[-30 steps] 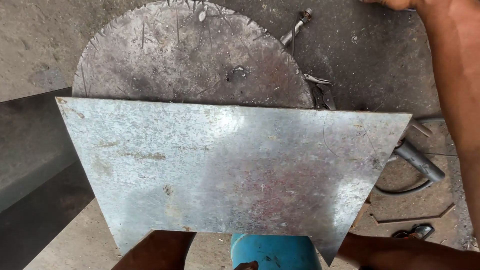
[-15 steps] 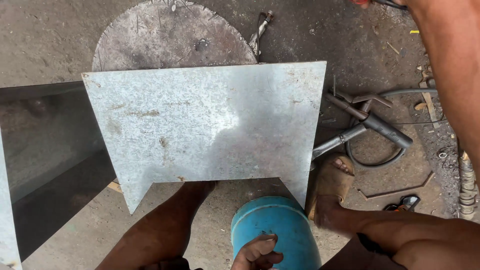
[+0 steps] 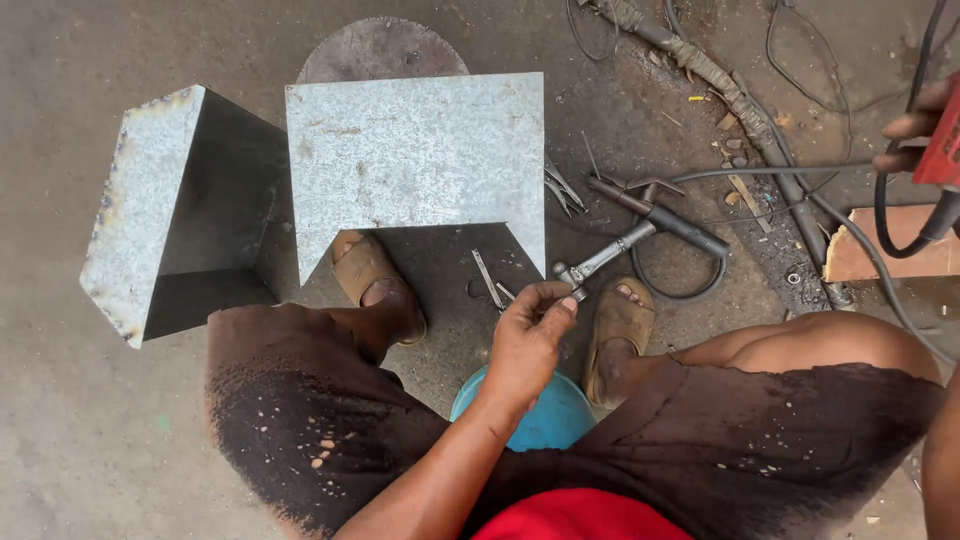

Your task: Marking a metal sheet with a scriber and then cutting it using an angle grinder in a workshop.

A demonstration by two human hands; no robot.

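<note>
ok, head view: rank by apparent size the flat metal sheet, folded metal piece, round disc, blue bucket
1. flat metal sheet
2. folded metal piece
3. round disc and blue bucket: both partly hidden, unsure

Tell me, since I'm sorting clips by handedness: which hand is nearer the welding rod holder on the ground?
Left. The left hand touches the jaw end of the rod holder. The right hand is far off at the frame's right edge, gripping a red tool.
</note>
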